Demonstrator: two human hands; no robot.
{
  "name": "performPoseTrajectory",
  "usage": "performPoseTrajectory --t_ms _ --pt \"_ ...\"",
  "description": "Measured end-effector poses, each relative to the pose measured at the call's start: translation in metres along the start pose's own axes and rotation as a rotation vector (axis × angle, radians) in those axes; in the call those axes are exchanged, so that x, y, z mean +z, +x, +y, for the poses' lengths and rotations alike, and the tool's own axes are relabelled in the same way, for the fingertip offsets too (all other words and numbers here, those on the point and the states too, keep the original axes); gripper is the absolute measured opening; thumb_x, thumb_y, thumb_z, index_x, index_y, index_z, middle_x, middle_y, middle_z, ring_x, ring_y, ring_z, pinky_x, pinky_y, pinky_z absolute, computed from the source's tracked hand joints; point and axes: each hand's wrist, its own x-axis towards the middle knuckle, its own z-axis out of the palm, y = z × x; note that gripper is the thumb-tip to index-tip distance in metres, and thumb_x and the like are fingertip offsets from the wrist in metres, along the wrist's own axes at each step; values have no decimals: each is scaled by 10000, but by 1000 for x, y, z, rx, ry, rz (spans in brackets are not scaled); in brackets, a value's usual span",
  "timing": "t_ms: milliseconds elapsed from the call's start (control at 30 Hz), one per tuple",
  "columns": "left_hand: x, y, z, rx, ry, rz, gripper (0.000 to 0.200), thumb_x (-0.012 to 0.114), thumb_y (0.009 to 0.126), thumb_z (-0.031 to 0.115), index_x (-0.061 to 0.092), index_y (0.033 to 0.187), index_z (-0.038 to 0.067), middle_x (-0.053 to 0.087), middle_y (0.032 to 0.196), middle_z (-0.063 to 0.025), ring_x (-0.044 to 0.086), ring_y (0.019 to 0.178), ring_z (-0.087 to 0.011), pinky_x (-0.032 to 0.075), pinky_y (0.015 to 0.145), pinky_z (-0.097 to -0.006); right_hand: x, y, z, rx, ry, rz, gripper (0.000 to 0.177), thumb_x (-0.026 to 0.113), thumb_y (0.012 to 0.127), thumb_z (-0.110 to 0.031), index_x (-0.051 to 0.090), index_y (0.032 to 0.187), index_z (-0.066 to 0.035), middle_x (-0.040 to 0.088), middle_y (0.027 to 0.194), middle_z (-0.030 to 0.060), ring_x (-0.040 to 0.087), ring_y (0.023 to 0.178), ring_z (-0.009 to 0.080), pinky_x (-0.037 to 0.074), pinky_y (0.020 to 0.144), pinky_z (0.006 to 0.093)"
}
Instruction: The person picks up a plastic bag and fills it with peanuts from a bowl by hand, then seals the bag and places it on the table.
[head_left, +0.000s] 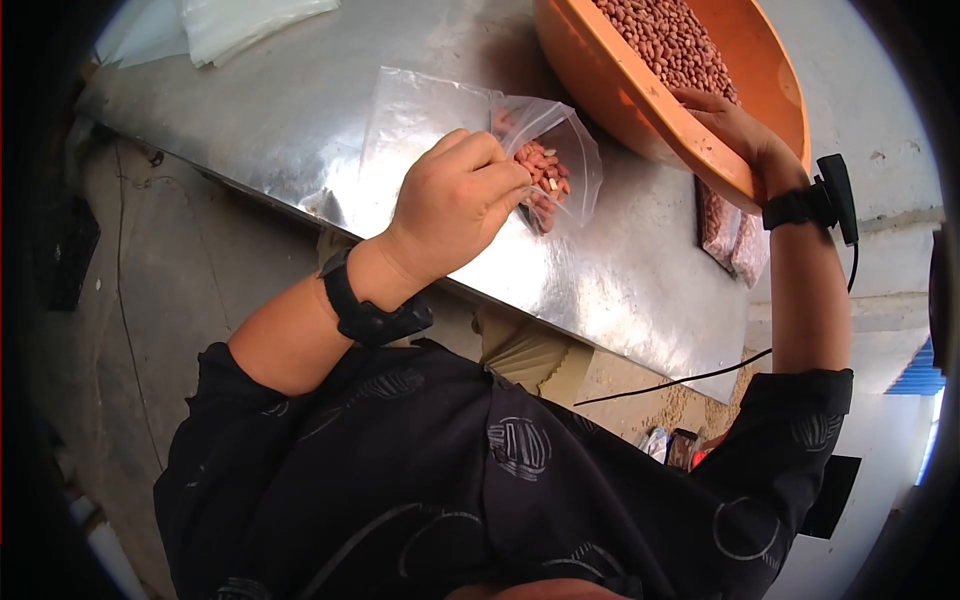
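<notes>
My left hand (455,200) pinches the edge of a clear plastic bag (585,165) over the metal table, its fingers pressed together. Inside the open bag lie some reddish peanuts (545,175). At the right, my right hand (735,130) reaches over the rim of a large orange basin (630,95), which holds a heap of peanuts (670,45). Its fingertips rest among the peanuts, partly hidden, so their grip cannot be made out.
Filled bags of peanuts (730,235) lie beside the basin on the metal table (640,290). Clear plastic bags (240,25) are at the upper left. A black cable (680,381) runs from the right wrist area past the table's front edge.
</notes>
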Motion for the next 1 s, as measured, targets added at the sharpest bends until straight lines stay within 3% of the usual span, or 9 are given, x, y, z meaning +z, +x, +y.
performPoseTrajectory --t_ms 100,267,300,400,467,533,633,767,1000 --pt "2 -1 1 -10 24 -4 105 683 666 44 653 765 69 530 721 -34 513 686 -210 440 609 -304 -8 3 -12 18 -252 131 460 508 914 -241 399 1335 -91 500 1255 93 498 1124 178 392 952 285" --pt "0 1 2 -17 8 -24 109 679 680 18 654 785 36 526 707 -57 510 676 -216 425 597 -310 -22 26 -56 -399 -310 254 475 536 900 -210 387 1337 -101 436 1332 108 456 1184 222 366 993 324" --pt "-1 1 3 -24 8 -29 109 680 679 20 653 784 36 525 707 -57 510 676 -216 426 596 -311 -27 24 -89 -478 -524 268 496 637 817 -190 473 1271 -80 545 1181 217 511 1094 110 414 914 254" --pt "-3 3 2 -27 -1 -34 122 688 668 23 656 784 44 523 706 -53 509 675 -215 427 596 -309 -23 67 -84 -467 -543 253 469 535 895 -193 393 1334 -108 440 1333 107 447 1194 221 352 1006 320" --pt "-3 2 2 -31 -1 -37 129 691 663 23 657 785 48 522 704 -51 507 672 -214 427 596 -308 -13 72 -95 -320 -508 168 419 509 895 -167 433 1294 -65 488 1284 106 488 1131 205 387 950 311" --pt "-3 1 0 -24 -3 -36 143 697 656 25 660 790 58 523 703 -45 505 666 -213 428 590 -306 -17 97 -70 -390 -572 99 411 510 887 -168 452 1280 -64 506 1264 97 503 1096 185 406 912 299" --pt "-4 1 0 -32 -13 -47 155 703 650 29 663 795 66 522 701 -40 506 665 -211 429 583 -305 -18 84 -68 -130 -435 23 471 555 845 -303 484 1241 -58 523 1237 142 498 1133 275 389 940 338" --pt "-3 2 -2 -17 -13 -27 148 701 654 29 662 793 64 521 699 -41 505 663 -209 428 583 -304 -14 71 -15 -9 -271 -60 394 544 849 -301 538 1168 -69 621 1032 119 567 931 215 436 838 317" --pt "-3 3 3 31 -29 4 121 691 668 14 651 778 44 521 698 -45 504 660 -207 420 579 -303 5 -10 4 71 -10 58 235 602 835 -150 604 1041 -37 638 916 50 551 858 100 439 764 258"
